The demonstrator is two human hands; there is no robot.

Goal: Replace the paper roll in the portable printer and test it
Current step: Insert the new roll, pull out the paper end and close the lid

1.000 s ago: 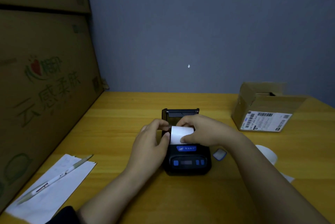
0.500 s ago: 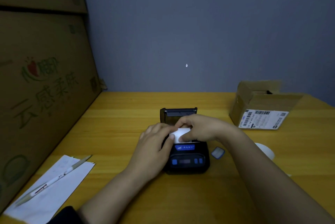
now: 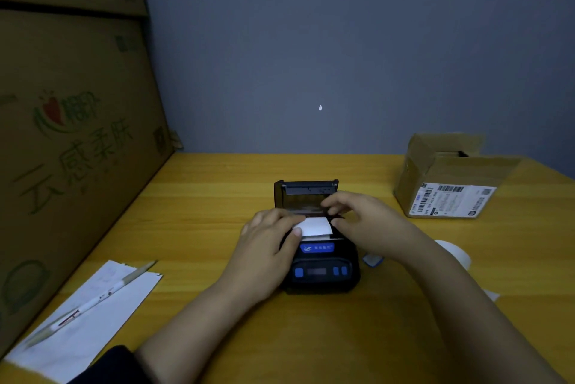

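A black portable printer with blue buttons sits mid-table, its lid standing open at the back. A white paper roll lies in the open compartment with its loose end showing. My left hand grips the printer's left side, its thumb pressing on the paper's left edge. My right hand hovers at the roll's right side, fingers spread and curled over the compartment, fingertips near the lid hinge. Whether the right fingers touch the paper is unclear.
A small open cardboard box with a shipping label stands at the back right. Another white roll and a small blue-edged piece lie right of the printer. A paper sheet with a pen lies front left. Large cartons wall the left.
The roll has gone down into the compartment. My right hand has let go of the paper and lifted to its right side; my left thumb now holds the paper's edge.
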